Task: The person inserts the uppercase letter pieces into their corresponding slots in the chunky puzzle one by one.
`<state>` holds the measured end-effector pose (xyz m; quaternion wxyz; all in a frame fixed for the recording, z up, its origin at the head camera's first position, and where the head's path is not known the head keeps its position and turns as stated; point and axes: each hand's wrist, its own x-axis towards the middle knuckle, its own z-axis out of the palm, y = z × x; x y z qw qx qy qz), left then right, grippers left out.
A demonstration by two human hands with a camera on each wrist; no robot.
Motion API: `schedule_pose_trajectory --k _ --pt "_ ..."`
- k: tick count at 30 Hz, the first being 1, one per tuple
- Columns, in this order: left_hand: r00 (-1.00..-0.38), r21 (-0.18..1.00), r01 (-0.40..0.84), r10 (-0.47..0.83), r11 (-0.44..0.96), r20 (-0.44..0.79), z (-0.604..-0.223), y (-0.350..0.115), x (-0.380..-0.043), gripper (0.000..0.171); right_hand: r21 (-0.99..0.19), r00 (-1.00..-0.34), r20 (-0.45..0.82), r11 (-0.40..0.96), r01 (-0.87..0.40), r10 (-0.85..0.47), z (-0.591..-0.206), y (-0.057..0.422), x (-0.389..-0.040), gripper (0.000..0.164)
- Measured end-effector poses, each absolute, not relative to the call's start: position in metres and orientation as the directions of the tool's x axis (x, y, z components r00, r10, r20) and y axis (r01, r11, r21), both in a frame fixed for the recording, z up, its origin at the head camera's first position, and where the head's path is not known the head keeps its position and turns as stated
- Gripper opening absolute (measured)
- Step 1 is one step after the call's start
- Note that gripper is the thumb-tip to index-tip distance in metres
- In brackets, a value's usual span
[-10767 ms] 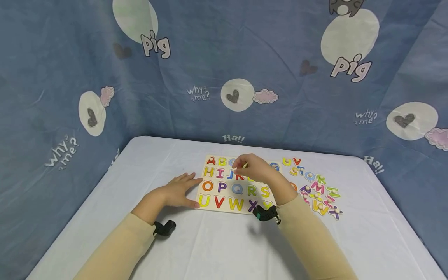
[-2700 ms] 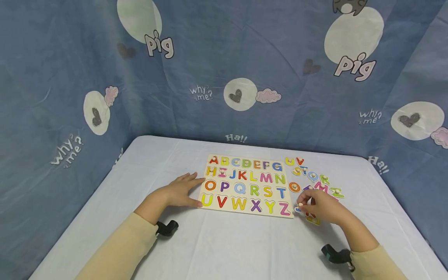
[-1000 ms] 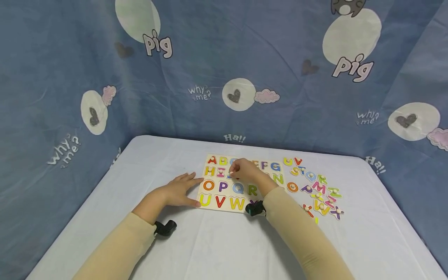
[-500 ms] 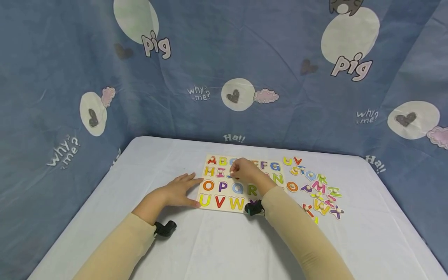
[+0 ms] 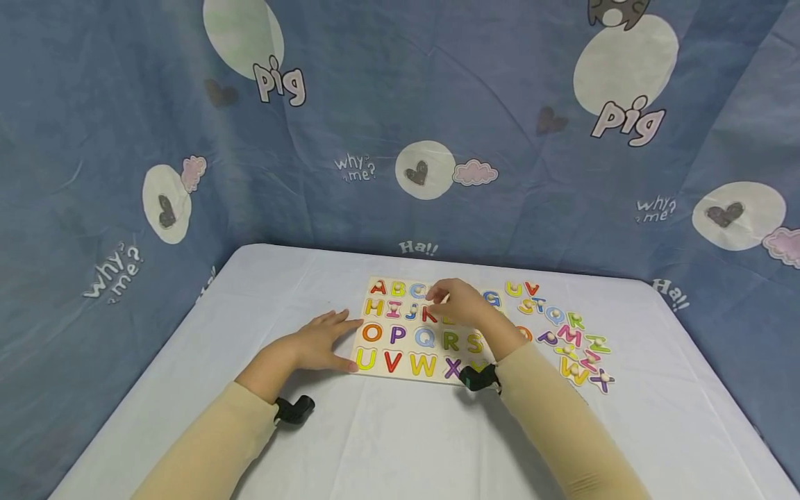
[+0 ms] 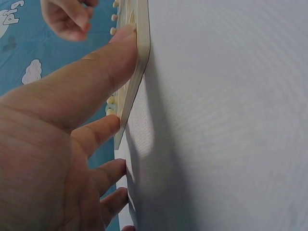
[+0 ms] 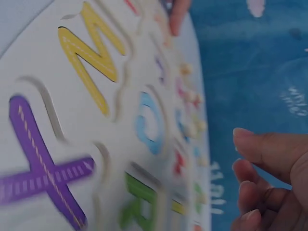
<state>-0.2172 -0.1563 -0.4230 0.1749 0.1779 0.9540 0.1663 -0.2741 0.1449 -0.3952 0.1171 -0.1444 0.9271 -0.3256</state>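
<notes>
An alphabet puzzle board [image 5: 409,348] lies on the table, with knobbed letter pieces along its top row and on H, I and J. My left hand [image 5: 317,342] rests at the board's left edge, fingers spread; in the left wrist view the thumb [image 6: 98,72] presses on the board's rim. Over the second row hovers my right hand [image 5: 464,304], just right of the blue J piece [image 5: 410,312]. In the right wrist view, nothing shows between its loosely bent fingers [image 7: 250,139]. That hand and forearm hide the board's right side.
Right of the board lie loose letter pieces, among them a pink M [image 5: 569,335], a yellow W [image 5: 572,370], a purple X [image 5: 602,380] and a green R [image 5: 576,320]. A blue patterned cloth [image 5: 350,104] hangs behind the white table [image 5: 375,444].
My right hand brought the J piece from the loose pile to the J slot, let go of it and lifted away to the right. My left hand has stayed at the board's edge.
</notes>
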Motion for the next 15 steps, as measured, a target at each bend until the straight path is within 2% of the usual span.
schedule_pose_trajectory --k 7,15 --pt "-0.875 0.382 0.281 0.399 0.880 -0.275 -0.423 -0.157 -0.217 0.095 -0.660 -0.924 -0.140 0.729 -0.182 -0.357 -0.376 0.179 -0.253 0.021" --pt "-0.876 0.383 0.279 0.396 0.881 -0.274 -0.423 -0.157 -0.219 0.095 -0.618 -0.917 -0.132 0.754 -0.221 -0.377 -0.369 0.222 -0.228 0.010"
